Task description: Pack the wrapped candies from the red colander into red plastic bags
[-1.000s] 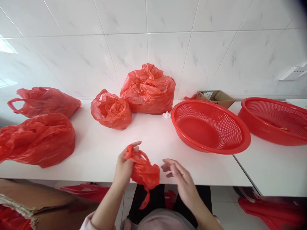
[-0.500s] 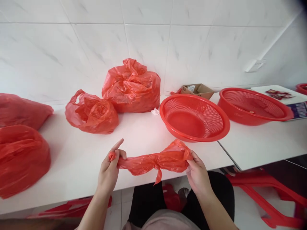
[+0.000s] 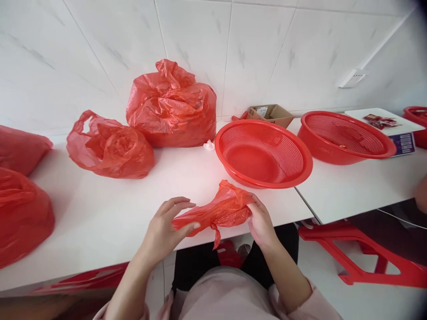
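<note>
A crumpled red plastic bag with a knot and a short tail hangs over the table's front edge. My right hand grips its right end, with the thumb on top. My left hand is at the bag's other end. Its fingers are stretched out above the plastic and its thumb lies apart in front, so that end sits loosely between them. Just beyond the bag stands a red perforated plastic basket.
On the white table are a large filled red bag, a smaller red bag and more red bags at left. A second basket and a cardboard box stand right. A red stool is below.
The bag was stretched taut between both hands. My left hand has opened and moved right toward the knot, and the plastic now sags. The view has shifted slightly.
</note>
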`<act>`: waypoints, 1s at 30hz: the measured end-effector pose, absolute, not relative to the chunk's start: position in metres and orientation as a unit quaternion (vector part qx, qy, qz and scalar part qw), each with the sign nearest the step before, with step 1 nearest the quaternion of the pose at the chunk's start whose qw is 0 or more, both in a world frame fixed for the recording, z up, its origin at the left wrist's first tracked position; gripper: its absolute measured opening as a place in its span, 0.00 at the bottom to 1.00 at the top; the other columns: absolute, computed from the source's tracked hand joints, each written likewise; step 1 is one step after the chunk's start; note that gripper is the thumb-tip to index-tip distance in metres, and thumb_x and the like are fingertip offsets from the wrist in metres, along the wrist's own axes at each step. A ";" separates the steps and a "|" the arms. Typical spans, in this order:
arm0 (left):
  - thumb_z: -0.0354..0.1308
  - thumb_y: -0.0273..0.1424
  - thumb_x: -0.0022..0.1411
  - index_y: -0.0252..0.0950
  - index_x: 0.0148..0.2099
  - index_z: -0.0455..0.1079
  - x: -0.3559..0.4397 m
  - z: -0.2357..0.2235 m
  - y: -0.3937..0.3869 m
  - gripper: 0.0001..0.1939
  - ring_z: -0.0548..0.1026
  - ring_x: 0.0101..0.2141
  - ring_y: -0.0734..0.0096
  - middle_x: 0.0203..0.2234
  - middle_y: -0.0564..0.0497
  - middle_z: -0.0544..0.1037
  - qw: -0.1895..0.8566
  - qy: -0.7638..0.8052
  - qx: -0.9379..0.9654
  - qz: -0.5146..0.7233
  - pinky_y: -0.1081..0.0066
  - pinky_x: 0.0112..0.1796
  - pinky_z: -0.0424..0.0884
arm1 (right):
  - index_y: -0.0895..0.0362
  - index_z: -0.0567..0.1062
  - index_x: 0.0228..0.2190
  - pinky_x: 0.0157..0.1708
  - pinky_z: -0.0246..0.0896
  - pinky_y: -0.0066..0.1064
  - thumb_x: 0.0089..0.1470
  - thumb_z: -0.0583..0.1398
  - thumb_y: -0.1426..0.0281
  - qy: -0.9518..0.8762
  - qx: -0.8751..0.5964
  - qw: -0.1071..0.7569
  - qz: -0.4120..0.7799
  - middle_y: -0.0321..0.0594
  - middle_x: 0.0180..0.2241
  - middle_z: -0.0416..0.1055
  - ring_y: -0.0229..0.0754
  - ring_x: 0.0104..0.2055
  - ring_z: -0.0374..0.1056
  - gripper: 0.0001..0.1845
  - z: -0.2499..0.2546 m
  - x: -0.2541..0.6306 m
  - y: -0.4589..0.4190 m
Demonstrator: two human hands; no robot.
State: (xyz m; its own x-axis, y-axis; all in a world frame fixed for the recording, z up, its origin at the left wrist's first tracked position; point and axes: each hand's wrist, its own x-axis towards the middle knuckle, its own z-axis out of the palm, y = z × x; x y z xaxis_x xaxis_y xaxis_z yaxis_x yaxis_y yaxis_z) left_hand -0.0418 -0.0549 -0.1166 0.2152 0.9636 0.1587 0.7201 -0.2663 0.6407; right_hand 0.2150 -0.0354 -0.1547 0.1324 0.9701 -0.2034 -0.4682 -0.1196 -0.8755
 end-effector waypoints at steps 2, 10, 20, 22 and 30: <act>0.66 0.45 0.54 0.47 0.52 0.74 -0.035 -0.118 -0.056 0.23 0.69 0.55 0.52 0.56 0.48 0.71 0.224 0.551 0.775 0.213 0.54 0.53 0.67 | 0.53 0.78 0.37 0.44 0.64 0.33 0.52 0.66 0.60 -0.281 -0.461 0.596 0.594 0.37 0.38 0.77 0.43 0.42 0.71 0.13 -0.158 0.212 -0.033; 0.54 0.38 0.63 0.41 0.38 0.79 -0.029 -0.142 -0.048 0.13 0.75 0.44 0.60 0.48 0.47 0.76 0.309 0.600 0.694 0.251 0.63 0.44 0.72 | 0.49 0.70 0.51 0.48 0.63 0.33 0.51 0.66 0.62 -0.313 -0.442 0.576 0.613 0.39 0.47 0.73 0.42 0.49 0.69 0.25 -0.160 0.214 -0.034; 0.57 0.43 0.60 0.35 0.32 0.75 -0.038 -0.138 -0.047 0.17 0.73 0.30 0.68 0.32 0.48 0.76 0.394 0.657 0.508 0.394 0.72 0.30 0.68 | 0.48 0.67 0.54 0.53 0.65 0.47 0.54 0.59 0.60 -0.278 -0.338 0.545 0.715 0.44 0.56 0.69 0.50 0.54 0.69 0.25 -0.140 0.202 -0.047; 0.57 0.45 0.61 0.35 0.30 0.73 -0.042 -0.138 -0.047 0.18 0.72 0.29 0.68 0.28 0.50 0.76 0.380 0.669 0.491 0.408 0.73 0.29 0.66 | 0.49 0.67 0.54 0.53 0.65 0.49 0.54 0.58 0.61 -0.293 -0.353 0.557 0.692 0.45 0.58 0.67 0.51 0.56 0.68 0.25 -0.140 0.203 -0.046; 0.58 0.43 0.62 0.35 0.34 0.74 -0.016 -0.129 -0.057 0.16 0.73 0.35 0.66 0.33 0.49 0.77 0.394 0.620 0.546 0.404 0.71 0.37 0.68 | 0.48 0.70 0.55 0.52 0.65 0.41 0.52 0.66 0.63 -0.665 -0.412 0.478 0.400 0.45 0.53 0.67 0.48 0.54 0.66 0.29 -0.139 0.165 -0.055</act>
State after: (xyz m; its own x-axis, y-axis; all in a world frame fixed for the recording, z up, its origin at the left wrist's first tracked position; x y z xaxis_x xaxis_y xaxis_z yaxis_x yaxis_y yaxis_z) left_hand -0.0157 -0.0568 -0.1286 -0.0938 0.9945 -0.0470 0.3586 0.0778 0.9302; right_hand 0.1653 -0.0546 -0.1391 -0.2041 0.9302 0.3050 0.1659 0.3399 -0.9257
